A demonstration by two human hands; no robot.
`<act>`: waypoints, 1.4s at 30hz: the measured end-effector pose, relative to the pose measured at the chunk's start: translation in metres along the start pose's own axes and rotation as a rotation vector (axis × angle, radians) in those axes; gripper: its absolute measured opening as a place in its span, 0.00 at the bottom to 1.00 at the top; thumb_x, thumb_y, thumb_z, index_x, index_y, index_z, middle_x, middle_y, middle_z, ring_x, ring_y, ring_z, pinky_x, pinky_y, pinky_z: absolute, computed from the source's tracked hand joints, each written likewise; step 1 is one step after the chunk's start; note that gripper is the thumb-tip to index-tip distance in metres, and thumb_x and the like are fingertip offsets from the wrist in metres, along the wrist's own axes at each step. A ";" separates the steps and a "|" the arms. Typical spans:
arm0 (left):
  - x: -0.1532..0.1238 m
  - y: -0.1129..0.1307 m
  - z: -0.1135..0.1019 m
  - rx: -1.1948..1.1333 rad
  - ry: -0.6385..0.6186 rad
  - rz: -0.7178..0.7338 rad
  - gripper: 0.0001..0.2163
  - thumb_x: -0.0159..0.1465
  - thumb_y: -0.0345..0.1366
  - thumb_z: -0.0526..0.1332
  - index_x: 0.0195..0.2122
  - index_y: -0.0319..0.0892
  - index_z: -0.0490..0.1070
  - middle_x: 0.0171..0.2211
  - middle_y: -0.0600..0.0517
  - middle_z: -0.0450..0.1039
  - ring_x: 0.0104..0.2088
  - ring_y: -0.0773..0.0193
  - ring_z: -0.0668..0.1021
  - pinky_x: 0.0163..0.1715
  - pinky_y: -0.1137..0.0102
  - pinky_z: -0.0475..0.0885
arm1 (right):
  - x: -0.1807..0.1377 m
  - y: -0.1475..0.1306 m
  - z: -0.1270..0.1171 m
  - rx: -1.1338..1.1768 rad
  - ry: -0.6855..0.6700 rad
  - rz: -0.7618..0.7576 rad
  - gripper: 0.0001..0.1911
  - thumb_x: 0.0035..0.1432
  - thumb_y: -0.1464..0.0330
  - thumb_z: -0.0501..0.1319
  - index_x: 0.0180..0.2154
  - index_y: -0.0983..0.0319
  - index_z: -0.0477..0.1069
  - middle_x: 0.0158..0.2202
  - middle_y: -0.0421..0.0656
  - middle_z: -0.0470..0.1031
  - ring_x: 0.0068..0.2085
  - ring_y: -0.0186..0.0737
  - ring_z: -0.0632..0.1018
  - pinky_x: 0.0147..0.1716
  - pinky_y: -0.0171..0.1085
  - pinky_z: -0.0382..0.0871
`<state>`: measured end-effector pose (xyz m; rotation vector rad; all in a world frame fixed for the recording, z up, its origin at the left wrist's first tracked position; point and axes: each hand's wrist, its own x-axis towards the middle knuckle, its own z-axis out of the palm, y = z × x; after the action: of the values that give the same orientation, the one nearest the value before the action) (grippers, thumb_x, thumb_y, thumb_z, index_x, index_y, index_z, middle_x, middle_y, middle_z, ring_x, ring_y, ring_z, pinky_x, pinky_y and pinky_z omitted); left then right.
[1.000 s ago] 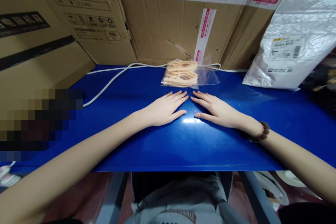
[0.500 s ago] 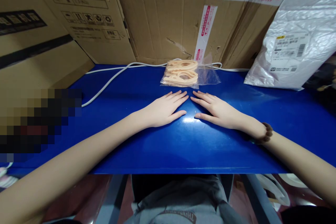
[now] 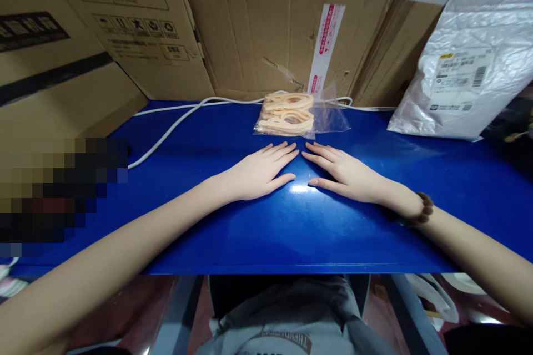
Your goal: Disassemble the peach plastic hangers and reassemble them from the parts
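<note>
My left hand [image 3: 264,172] lies palm down on the blue table [image 3: 266,238], fingers stretched out and holding nothing. Opposite it, my right hand [image 3: 347,173] rests flat in the same way, a brown band around its wrist. The fingertips of the two hands point toward each other with a narrow gap between. Just beyond them is a clear plastic bag [image 3: 331,115] with several flat cream-coloured pieces [image 3: 287,116] inside, which look like folding hangers. Neither hand touches the bag.
Cardboard boxes [image 3: 266,39] stand along the back and left. A white cable [image 3: 166,134] runs across the table's rear. At the right leans a white shipping bag [image 3: 453,66] with a label. A pixelated patch covers the left side. The table's front edge is near my lap.
The view has shifted very slightly. Both hands and the bag of cream-coloured pieces stay where they were.
</note>
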<state>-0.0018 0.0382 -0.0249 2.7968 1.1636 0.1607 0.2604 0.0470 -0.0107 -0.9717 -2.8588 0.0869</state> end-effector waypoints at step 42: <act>-0.019 -0.018 -0.059 -1.513 0.434 -0.980 0.08 0.59 0.28 0.68 0.40 0.38 0.79 0.45 0.43 0.81 0.34 0.64 0.83 0.22 0.78 0.75 | 0.032 -0.045 -0.027 1.483 0.333 0.818 0.25 0.50 0.59 0.73 0.47 0.57 0.68 0.47 0.46 0.79 0.45 0.48 0.81 0.43 0.46 0.79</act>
<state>-0.0364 0.0406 0.0297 0.8068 1.3878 1.0061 0.2117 0.0308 0.0232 -1.3136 -1.2041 1.5604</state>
